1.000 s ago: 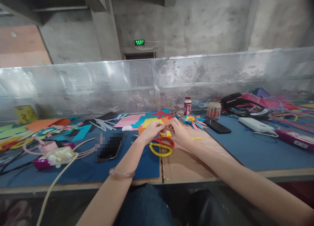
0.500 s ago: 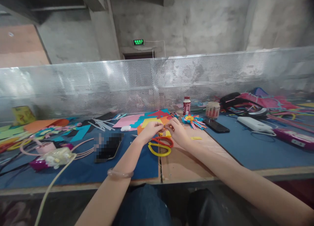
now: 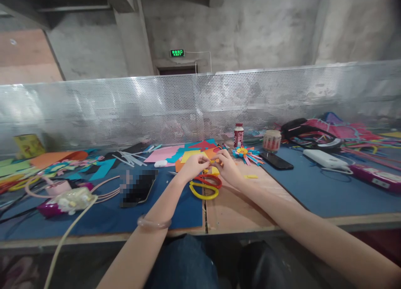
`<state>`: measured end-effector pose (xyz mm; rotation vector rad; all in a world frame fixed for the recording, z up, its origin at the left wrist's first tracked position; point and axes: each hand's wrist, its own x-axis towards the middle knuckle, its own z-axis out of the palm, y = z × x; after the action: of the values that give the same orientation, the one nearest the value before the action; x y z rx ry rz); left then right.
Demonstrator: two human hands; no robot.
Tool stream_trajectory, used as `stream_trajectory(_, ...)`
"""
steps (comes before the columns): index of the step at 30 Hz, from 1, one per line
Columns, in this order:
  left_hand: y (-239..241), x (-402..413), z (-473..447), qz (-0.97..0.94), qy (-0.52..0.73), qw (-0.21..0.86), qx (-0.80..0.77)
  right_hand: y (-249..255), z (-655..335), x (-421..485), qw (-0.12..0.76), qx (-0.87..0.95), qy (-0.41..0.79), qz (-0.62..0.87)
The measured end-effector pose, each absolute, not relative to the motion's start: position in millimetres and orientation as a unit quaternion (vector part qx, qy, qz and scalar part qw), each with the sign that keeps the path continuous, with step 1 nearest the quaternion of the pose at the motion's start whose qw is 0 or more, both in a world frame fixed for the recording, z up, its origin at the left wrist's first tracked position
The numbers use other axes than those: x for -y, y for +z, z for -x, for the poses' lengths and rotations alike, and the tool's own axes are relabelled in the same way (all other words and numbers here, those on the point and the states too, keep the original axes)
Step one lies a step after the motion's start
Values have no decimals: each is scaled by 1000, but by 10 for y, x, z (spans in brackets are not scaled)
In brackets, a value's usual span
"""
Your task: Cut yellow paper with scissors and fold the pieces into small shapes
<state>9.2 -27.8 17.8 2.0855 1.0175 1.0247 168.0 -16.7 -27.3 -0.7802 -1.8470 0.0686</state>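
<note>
Find small yellow piece [image 3: 212,161] above table [image 3: 238,214], pinched in closed fingertips of left hand [image 3: 196,167] and right hand [image 3: 227,167]. Note red and yellow scissor handles [image 3: 205,197] just nearer, paper flower [image 3: 242,152] to far right, phone [image 3: 142,189] to left.

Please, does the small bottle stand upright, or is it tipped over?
Upright: the bottle has its cap at the top, straight above its body.

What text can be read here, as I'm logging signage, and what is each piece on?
"安全出口", on the upper line of the green-lit exit sign.
"EXIT", on the lower line of the same sign.
Too small or blurred to read: the lettering on the maroon-and-white drink bottle and any print on the yellow box.
</note>
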Motion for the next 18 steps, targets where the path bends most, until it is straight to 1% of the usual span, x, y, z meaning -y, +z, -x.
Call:
stream_trajectory(4,149,261,-82,-801,382,261,-380,-284,-1686,155,533,782,51,320)
stream_trajectory(11,141,247,-65,-821,368,225,-374,-249,-1692,156,511,787,79,337)
stream_trajectory(18,133,251,-57,-834,360,171,-381,-248,-1706,150,525,770,118,342)
